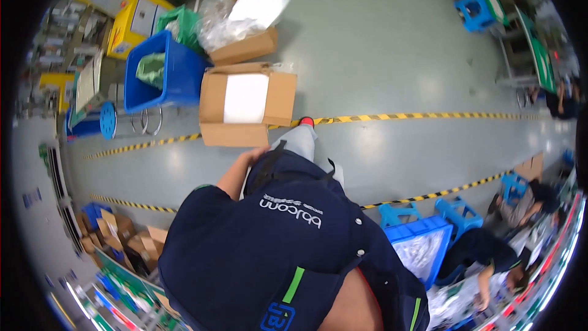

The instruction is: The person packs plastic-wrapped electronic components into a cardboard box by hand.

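My left hand (253, 155) is low against my front, beside the dark blue work jacket (245, 227) and the grey trousers (296, 141). Its fingers are mostly hidden, so I cannot tell whether they hold anything. Just ahead on the floor stands an open cardboard box (231, 135), flaps spread, nearest to that hand. A white sheet or panel (245, 98) lies inside it. Nowhere in the picture does my right hand show. One red-toed shoe (307, 121) rests by the box's right side.
Behind the box sits another carton (248, 46) with clear plastic and white sheet material. A blue bin (177, 73) stands left of the boxes. Yellow-black floor tape (392, 116) crosses ahead. At right, a blue crate (444, 233), blue stools (459, 211) and a seated co-worker (481, 254).
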Demonstrator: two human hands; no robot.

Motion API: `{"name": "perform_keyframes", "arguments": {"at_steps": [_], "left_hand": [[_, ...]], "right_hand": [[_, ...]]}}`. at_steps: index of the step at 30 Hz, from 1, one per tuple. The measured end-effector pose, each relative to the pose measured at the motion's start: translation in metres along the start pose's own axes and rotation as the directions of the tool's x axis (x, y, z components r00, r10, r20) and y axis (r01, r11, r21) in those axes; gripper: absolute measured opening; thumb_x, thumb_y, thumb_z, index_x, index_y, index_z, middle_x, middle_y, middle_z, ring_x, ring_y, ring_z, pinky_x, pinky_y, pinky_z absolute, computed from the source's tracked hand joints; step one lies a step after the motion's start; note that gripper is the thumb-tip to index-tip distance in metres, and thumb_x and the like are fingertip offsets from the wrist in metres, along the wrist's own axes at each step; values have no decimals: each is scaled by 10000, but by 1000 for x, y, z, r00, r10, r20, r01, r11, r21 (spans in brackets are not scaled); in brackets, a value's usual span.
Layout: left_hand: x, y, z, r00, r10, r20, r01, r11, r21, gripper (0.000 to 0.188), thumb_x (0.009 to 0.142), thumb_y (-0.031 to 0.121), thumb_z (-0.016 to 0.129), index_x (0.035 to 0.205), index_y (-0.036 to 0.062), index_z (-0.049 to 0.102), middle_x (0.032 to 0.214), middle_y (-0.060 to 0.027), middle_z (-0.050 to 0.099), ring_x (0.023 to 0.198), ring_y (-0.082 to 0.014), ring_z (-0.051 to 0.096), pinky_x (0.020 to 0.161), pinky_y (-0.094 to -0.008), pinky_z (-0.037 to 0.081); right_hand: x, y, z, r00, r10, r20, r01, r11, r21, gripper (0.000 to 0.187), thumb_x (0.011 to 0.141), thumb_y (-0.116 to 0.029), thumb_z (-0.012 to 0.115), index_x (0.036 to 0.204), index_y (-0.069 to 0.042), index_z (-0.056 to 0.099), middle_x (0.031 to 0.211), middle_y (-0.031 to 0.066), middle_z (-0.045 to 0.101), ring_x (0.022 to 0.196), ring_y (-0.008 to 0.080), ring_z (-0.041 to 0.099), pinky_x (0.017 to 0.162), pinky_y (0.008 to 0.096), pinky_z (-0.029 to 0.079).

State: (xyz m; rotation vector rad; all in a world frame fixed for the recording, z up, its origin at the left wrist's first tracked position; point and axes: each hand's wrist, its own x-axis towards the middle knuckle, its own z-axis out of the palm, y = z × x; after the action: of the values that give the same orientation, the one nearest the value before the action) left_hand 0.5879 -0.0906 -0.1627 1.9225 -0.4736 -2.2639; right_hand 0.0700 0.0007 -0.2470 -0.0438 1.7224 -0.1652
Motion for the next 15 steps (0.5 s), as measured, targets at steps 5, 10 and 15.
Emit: {"name": "perform_keyframes", "arguments": {"at_steps": [5,10,15], "left_hand": [[-36,-2,-14,986,-168,10,160,914,-373,779,713,631,468,1338,208,278,1399,-97,205,1194,-403,292,899,-592,279],[-28,-9,55,973,-187,-135,108,887,-448,645,743,565,490,1189,100,477,1194,-131,497,987,-242,535,822,-422,431],[-46,-13,124,964,-188,-188,-20,652,-758,625,746,572,477,1121,74,521,1079,-152,562,904,-245,562,801,-389,444]], "right_hand": [[-81,-179,109,963,-231,137,260,932,-254,214,820,-181,483,947,-24,553,850,119,608,754,218,599,659,352,515],[-106,-336,161,838,-381,391,532,732,-426,255,840,-178,457,1036,-35,536,894,105,606,812,188,598,685,324,515],[-92,-420,207,900,-302,315,434,538,-723,232,821,-186,471,983,-45,559,850,99,610,770,181,599,670,327,505]]}}
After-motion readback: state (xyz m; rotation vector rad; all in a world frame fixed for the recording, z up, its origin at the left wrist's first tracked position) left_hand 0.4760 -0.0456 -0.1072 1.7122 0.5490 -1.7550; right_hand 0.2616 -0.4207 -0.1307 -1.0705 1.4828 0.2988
